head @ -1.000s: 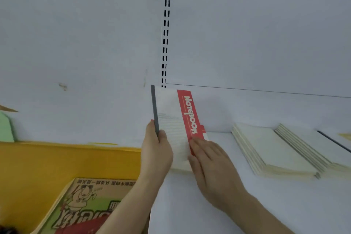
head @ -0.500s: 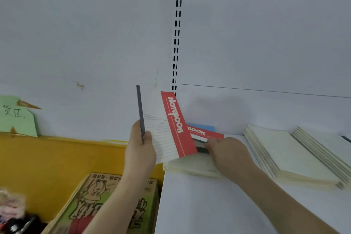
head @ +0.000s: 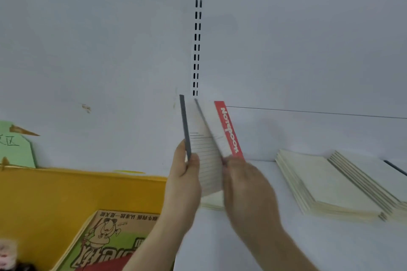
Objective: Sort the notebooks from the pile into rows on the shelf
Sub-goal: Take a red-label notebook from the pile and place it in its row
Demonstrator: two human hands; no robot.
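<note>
Left hand: [head: 184,174] mine, raised in front of the shelf's white back panel, thumb and fingers pinching the lower part of an upright notebook.
Held notebook, left: [head: 203,160] stands nearly on end above my left hand, dark grey spine edge toward me, ruled pages fanned out to its right.
Held notebook, right: [head: 229,130] red band printed "Notebook", tilted, touching the fanned pages of the first; its lower edge meets my right hand.
Right hand: [head: 244,185] mine, just beside the left, blurred; fingertips are at the red notebook's lower edge, but I cannot tell whether they grip it.
Flat notebook: [head: 212,202] cream, lying on the shelf under both hands, mostly hidden.
Shelf: [head: 253,248] white surface, lower right.
Sorted rows: [head: 326,185] two overlapping cream stacks lying flat on the shelf, well right of my hands.
Far left, below: yellow bin [head: 66,191]; cartoon-printed carton [head: 105,242]; green label [head: 15,145].
</note>
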